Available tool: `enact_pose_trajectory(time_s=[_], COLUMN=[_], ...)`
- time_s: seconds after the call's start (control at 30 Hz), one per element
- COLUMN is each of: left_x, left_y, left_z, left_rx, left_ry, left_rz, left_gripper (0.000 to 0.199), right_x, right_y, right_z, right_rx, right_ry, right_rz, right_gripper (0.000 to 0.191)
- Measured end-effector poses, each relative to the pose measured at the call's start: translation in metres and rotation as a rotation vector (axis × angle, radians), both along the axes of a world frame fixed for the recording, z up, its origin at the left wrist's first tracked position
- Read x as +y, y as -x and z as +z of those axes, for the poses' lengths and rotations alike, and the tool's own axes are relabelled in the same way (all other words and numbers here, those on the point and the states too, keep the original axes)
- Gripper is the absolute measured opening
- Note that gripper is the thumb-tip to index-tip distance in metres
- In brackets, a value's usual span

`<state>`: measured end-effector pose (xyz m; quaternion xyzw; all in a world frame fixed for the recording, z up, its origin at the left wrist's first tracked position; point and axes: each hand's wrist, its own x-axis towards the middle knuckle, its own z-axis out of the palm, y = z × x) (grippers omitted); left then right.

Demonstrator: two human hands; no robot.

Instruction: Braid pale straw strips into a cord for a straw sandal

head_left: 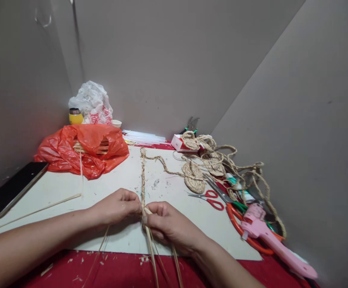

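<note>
A narrow straw braid [143, 176] runs down the middle of a white board [108, 188], its far end lying near the board's back edge. My left hand [121, 208] pinches straw at the left of the braid's near end. Close against it, my right hand [169, 224] is closed on straw strands at the right side. Loose straw strands [152, 256] hang from between the hands over the board's front edge, and some pass under each hand. The fingertips partly hide the spot where the strands cross.
At left are a phone [12, 188] and a red plastic bag [56, 148] holding straw. Coiled braid [193, 177], small red scissors [211, 199], orange-handled shears [236, 220] and a pink glue gun [269, 236] lie at right. Glue sticks [145, 137] lie at the back by grey walls.
</note>
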<state>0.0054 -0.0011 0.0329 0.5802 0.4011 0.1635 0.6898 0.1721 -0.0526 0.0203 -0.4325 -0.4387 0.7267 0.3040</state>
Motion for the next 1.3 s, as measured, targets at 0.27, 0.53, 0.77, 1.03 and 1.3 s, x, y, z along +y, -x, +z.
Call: enact_pose_trajectory(time_s=[0.27, 0.53, 0.77, 1.03, 1.3], left_x=[0.005, 0.01, 0.011, 0.007, 0.007], left_y=[0.004, 0.008, 0.008, 0.005, 0.003], left_z=[0.003, 0.005, 0.005, -0.004, -0.003], left_rx=[0.031, -0.069, -0.067, 0.081, 0.107], left_ry=[0.036, 0.2, 0.213, 0.052, -0.072], left_rz=[-0.085, -0.139, -0.131, -0.121, -0.201], left_gripper=[0.024, 0.029, 0.025, 0.026, 0.028], right_x=[0.002, 0.002, 0.002, 0.002, 0.0], right_y=[-0.001, -0.005, -0.006, -0.001, 0.0], right_z=[0.006, 0.009, 0.004, 0.008, 0.007], right_rx=[-0.195, -0.242, -0.22, -0.388, -0.398], right_ry=[-0.15, -0.173, -0.166, -0.311, -0.393], right_rz=[0.011, 0.03, 0.033, 0.035, 0.066], right_gripper=[0.026, 0.024, 0.02, 0.022, 0.019])
